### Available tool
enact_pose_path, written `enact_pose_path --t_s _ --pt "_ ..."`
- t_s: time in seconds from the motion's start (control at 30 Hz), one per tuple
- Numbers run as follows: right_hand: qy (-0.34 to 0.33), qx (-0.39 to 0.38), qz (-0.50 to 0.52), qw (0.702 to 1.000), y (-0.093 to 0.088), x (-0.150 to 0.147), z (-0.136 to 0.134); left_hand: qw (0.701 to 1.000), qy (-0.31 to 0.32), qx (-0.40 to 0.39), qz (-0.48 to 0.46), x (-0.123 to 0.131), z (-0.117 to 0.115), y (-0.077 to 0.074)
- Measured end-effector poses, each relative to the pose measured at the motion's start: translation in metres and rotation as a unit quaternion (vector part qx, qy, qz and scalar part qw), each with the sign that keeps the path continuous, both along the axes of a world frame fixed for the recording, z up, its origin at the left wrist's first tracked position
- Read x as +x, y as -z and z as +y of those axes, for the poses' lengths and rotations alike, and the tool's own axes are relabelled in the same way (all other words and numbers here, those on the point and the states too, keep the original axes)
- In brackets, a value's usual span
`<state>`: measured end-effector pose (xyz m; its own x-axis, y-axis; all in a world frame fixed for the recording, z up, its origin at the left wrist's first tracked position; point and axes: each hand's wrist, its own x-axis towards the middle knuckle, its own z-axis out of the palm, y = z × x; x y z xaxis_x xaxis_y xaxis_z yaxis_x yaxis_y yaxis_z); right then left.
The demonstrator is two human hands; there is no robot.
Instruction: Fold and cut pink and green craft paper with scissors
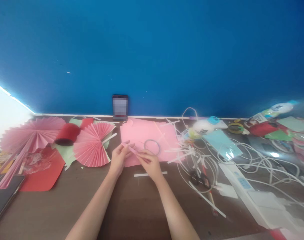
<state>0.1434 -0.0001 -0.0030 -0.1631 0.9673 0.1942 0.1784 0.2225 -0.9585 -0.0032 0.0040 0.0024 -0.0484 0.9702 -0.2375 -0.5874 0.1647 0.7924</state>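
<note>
My left hand [118,157] and my right hand [149,163] meet over the near edge of a pink paper sheet [146,133] on a brown table [66,206]. Both pinch a thin rolled pink paper strip [132,149] that runs between their fingertips. A ring of clear tape [152,146] lies on the pink sheet just beyond my right hand. A white paper strip [141,174] lies on the table under my right wrist.
Pleated pink paper fans [93,146] [33,133], a red roll [66,134] and red paper [43,173] lie at the left. Scissors [200,178], white strips, cables, a power strip [238,180] and glue bottles [207,126] crowd the right. A phone [120,107] leans on the blue wall.
</note>
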Motion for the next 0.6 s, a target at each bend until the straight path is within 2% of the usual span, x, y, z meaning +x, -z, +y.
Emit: enact_pose_path --t_s 0.13,0.4,0.5,0.6 --pt "0.0 0.006 -0.009 1.0 0.0 -0.001 -0.001 0.999 -0.002 0.01 0.035 0.0 0.0 0.004" --pt "-0.031 -0.135 -0.041 0.99 0.0 0.003 -0.001 0.999 -0.005 0.025 0.03 -0.001 0.002 0.008" --pt "-0.017 -0.125 -0.047 0.991 -0.004 0.004 -0.002 1.0 0.011 0.02 0.002 0.002 0.001 0.009" --pt "-0.008 -0.1 -0.053 0.994 -0.011 0.002 -0.004 0.999 0.047 0.003 0.016 0.004 0.0 0.007"
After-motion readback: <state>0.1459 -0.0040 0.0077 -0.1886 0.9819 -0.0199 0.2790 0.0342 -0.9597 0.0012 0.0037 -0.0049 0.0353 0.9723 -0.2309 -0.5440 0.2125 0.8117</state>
